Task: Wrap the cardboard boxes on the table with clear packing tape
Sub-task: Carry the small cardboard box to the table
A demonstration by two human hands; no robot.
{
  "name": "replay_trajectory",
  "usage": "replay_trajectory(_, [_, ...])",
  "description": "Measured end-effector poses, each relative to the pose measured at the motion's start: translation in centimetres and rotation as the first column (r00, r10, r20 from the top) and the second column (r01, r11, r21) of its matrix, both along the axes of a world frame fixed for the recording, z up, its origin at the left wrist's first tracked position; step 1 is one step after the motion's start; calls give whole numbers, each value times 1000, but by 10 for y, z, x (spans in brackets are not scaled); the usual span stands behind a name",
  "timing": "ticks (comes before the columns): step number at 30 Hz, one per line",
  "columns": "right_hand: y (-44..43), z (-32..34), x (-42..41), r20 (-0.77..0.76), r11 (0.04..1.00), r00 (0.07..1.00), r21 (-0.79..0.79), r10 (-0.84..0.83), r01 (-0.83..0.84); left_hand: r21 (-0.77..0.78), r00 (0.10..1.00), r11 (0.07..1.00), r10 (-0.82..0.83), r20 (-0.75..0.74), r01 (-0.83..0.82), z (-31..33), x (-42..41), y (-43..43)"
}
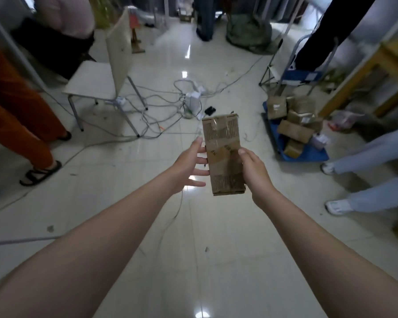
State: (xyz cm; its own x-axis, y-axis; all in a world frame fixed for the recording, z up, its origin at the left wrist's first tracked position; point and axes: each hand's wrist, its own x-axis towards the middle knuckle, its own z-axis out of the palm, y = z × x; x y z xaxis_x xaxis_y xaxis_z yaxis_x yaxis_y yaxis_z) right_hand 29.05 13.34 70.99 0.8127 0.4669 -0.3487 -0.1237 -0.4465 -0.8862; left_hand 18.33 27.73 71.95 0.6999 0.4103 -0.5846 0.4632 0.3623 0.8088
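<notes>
Right hand (255, 171) grips box (223, 143); left fingers (199, 172), spread, seemingly touch it.

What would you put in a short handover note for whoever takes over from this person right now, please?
Right hand grips the cardboard box by its right edge, above the floor.
Left hand open, fingers against its left side.
Done: clear tape shows on the facing side; other sides hidden.
Left: the piled boxes on the blue trolley may need wrapping. No tape roll in view.
</notes>
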Motion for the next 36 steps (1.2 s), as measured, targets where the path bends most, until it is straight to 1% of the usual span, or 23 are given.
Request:
replay_trajectory(3, [20,69,24,36,997,998,63,-46,44,69,999,997,-29,46,26,78,25,21])
replay_trajectory(5, [30,108,41,73,996,996,82,-42,36,103,996,994,-50,73,42,119,43,32])
replay_trajectory(8, [49,153,75,84,994,996,106,-37,28,139,995,989,-62,82,50,164,76,51])
replay_trajectory(11, [70,184,119,74,988,997,151,9,-20,163,995,986,-39,86,25,196,120,70])
replay_trajectory(16, [117,218,202,22,983,998,172,66,-68,158,996,986,37,80,-49,228,197,110])
replay_trajectory(25, [218,258,326,-37,975,992,192,125,-115,179,995,981,67,71,-78,261,305,216])
replay_trajectory(31, [308,263,406,-10,972,986,171,164,-160,205,992,974,81,94,-99,271,376,303])
replay_trajectory(36, [392,266,487,-2,974,985,153,171,-169,200,991,975,72,112,-93,264,458,389])
